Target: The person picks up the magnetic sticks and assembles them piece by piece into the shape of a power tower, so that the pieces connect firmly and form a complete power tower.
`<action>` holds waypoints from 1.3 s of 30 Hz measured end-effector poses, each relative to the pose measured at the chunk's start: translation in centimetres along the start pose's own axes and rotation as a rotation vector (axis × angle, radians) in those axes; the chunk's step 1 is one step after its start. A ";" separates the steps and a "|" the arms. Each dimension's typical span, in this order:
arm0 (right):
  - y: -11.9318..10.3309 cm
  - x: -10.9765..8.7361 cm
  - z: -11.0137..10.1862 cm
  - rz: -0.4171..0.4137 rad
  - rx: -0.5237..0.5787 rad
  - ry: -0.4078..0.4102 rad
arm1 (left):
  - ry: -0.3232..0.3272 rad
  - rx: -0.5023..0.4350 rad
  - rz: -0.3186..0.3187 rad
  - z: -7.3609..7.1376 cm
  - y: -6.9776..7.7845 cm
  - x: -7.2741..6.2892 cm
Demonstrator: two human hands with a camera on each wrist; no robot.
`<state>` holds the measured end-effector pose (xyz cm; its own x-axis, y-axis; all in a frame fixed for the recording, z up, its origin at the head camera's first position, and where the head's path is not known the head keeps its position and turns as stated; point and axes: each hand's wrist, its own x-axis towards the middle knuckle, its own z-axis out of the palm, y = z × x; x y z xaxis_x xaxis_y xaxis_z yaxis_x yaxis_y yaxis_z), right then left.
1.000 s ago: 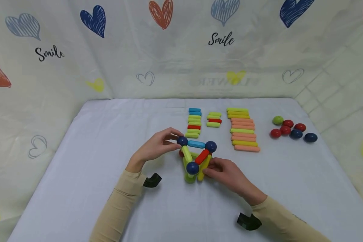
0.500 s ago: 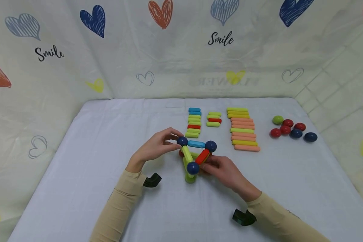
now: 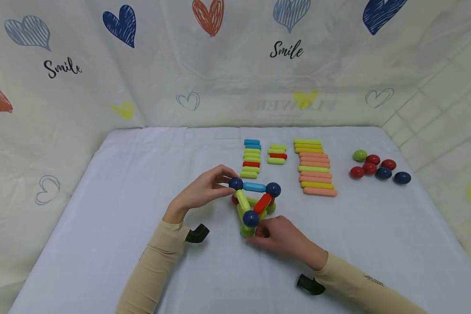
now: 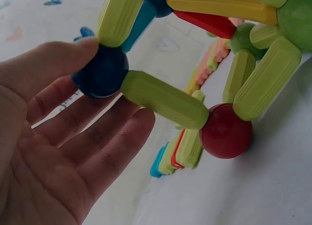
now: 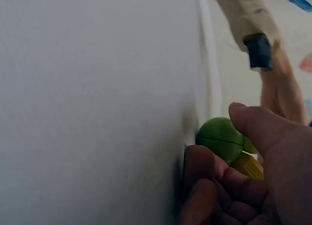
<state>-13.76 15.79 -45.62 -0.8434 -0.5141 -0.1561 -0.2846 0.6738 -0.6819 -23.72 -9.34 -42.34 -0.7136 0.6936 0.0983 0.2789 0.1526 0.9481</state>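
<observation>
A frame of short sticks and balls stands on the white cloth. My left hand (image 3: 206,187) pinches the dark blue ball (image 4: 102,71) at its upper left corner; a green stick (image 4: 165,99) runs from there down to a red ball (image 4: 226,131). A blue stick (image 3: 254,187) and a red stick (image 3: 262,203) join the upper balls. At the near lower corner, my right hand (image 3: 280,237) has its thumb and curled fingers around a green ball (image 5: 222,139). A yellow stick (image 4: 224,5) slants between an upper blue ball and this green ball.
Behind the frame lie rows of short sticks (image 3: 251,157) and small sticks (image 3: 277,155). Longer sticks (image 3: 315,169) lie right of these, several loose balls (image 3: 370,168) farther right. A printed curtain (image 3: 235,65) hangs beyond the table.
My right hand has moved the yellow stick in under the frame, then shifted left and toward me to the near green ball. My left hand stays on the blue ball.
</observation>
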 end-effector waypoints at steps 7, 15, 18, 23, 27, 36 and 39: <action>-0.4 0.2 0.0 0.071 -0.136 0.079 | -0.056 0.026 -0.015 -0.8 0.0 -0.6; 1.7 -0.1 -3.8 0.206 -0.234 0.146 | -0.271 -0.073 -0.045 -1.5 0.5 -1.5; 3.5 -0.6 -5.7 0.218 -0.330 0.208 | -0.283 -0.077 -0.030 -1.5 0.7 -1.5; 5.7 -2.2 -8.3 0.273 -0.548 0.307 | 0.000 0.019 -0.026 -1.6 0.4 -0.8; 6.6 -2.9 -9.0 0.291 -0.644 0.310 | 0.113 0.076 -0.007 -1.3 0.4 0.0; 6.8 -2.6 -8.8 0.316 -0.694 0.296 | 0.065 0.127 -0.005 0.0 0.3 1.6; 6.8 -2.5 -8.8 0.338 -0.676 0.268 | 0.079 0.124 -0.004 0.1 0.1 1.7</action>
<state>-17.58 26.28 -43.58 -0.9896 -0.1380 -0.0410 -0.1366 0.9900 -0.0341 -24.85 -8.10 -42.05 -0.7616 0.6364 0.1226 0.3497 0.2443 0.9044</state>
